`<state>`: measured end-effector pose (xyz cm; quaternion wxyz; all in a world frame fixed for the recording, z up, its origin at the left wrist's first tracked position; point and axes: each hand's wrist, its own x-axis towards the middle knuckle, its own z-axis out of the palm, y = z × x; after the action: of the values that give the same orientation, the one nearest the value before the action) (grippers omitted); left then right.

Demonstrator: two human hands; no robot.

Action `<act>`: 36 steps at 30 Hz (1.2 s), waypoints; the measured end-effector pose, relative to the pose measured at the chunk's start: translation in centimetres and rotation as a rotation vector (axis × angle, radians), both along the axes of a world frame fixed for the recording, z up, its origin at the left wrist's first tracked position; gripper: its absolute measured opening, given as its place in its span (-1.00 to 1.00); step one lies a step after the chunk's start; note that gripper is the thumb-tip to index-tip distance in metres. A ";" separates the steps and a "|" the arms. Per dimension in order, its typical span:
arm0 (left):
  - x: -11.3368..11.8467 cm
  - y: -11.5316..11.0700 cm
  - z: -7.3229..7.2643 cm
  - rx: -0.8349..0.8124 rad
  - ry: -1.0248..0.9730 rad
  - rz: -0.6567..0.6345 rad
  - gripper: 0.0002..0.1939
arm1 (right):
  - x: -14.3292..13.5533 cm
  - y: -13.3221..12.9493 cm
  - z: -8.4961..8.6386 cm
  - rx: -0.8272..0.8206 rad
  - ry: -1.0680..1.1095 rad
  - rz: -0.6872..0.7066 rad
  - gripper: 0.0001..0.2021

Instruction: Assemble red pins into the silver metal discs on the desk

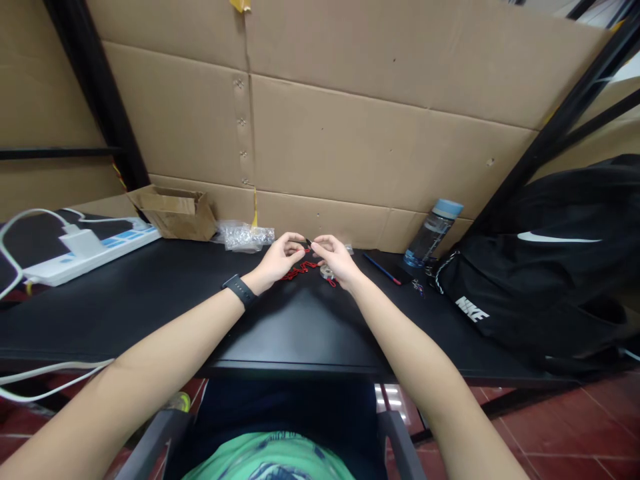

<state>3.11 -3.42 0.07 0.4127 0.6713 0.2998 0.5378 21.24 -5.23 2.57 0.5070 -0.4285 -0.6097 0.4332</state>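
Head view: both hands (pixel 310 259) pinch a small dark piece (pixel 309 243) — its shape unclear.

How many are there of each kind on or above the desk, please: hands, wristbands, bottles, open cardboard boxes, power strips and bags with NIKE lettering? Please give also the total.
Hands: 2 (left hand, right hand)
Wristband: 1
Bottle: 1
Open cardboard box: 1
Power strip: 1
NIKE bag: 1
Total: 7
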 end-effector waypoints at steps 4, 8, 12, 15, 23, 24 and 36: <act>0.2 -0.2 0.0 0.017 0.027 -0.031 -0.62 | -0.9 -0.6 -0.3 -0.029 0.078 0.130 -0.62; 0.1 -0.4 0.2 0.043 0.033 0.011 -0.58 | -1.2 -0.7 -0.4 -0.028 0.106 0.145 -0.55; 0.1 -0.4 0.3 0.005 0.027 0.006 -0.56 | -0.9 -0.8 -0.2 0.030 0.097 0.120 -0.51; 0.1 -0.4 0.3 -0.009 0.038 0.031 -0.56 | -0.8 -0.6 -0.3 0.119 0.065 0.144 -0.51; -0.1 -0.1 -0.2 0.032 0.118 0.026 -0.52 | -0.6 -0.4 -0.4 0.303 -0.129 0.134 -0.58; -0.2 -0.1 -0.3 0.050 0.138 0.029 -0.52 | -0.6 -0.5 -0.4 0.316 -0.153 0.134 -0.59; -0.3 -0.4 0.0 0.046 0.187 0.013 -0.46 | 0.0 -0.6 0.0 0.330 -0.334 0.158 -0.65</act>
<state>2.79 -3.85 0.09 0.3640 0.7259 0.3290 0.4820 21.24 -5.83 2.55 0.4269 -0.3566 -0.7792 0.2890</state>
